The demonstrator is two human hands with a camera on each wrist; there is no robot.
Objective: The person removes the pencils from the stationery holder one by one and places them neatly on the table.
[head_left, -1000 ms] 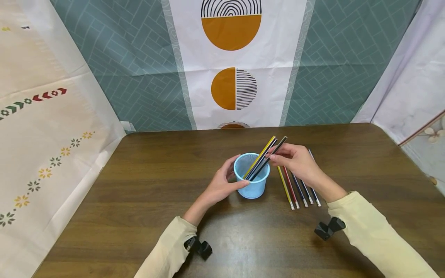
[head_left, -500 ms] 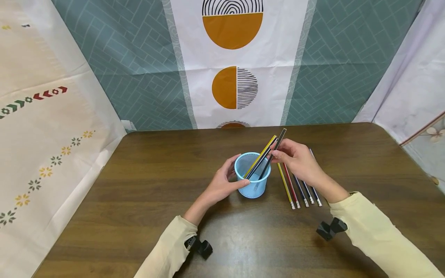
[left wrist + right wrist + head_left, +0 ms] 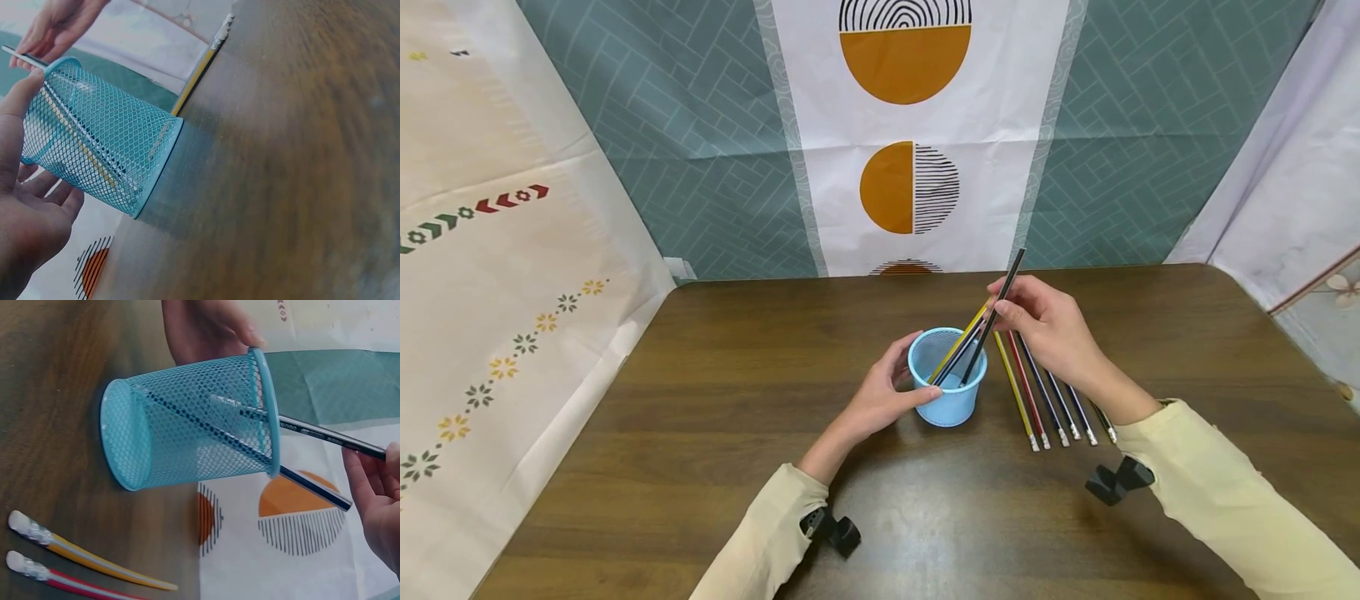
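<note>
A light blue mesh pencil cup (image 3: 947, 408) stands upright on the wooden table. My left hand (image 3: 883, 387) holds it from the left, thumb at the front of the rim and fingers behind. Between thumb and fingers my right hand (image 3: 1048, 321) pinches a black pencil (image 3: 1012, 271) above the cup. Through the mesh in the right wrist view, this pencil's (image 3: 312, 429) eraser end shows inside the cup, well above its base. A yellow pencil (image 3: 958, 343) and a dark pencil (image 3: 315, 487) lean inside the cup toward the right.
Right of the cup, several pencils lie side by side on the table (image 3: 737, 450), eraser ends toward me. Yellow (image 3: 1017, 392) and red (image 3: 1028, 392) ones are nearest the cup; the darker ones run partly under my right hand. A patterned cloth (image 3: 722, 167) hangs behind.
My right hand has moved up with the black pencil, which now stands steeper and higher, apart from the other pencils in the cup. My left hand stays on the cup.
</note>
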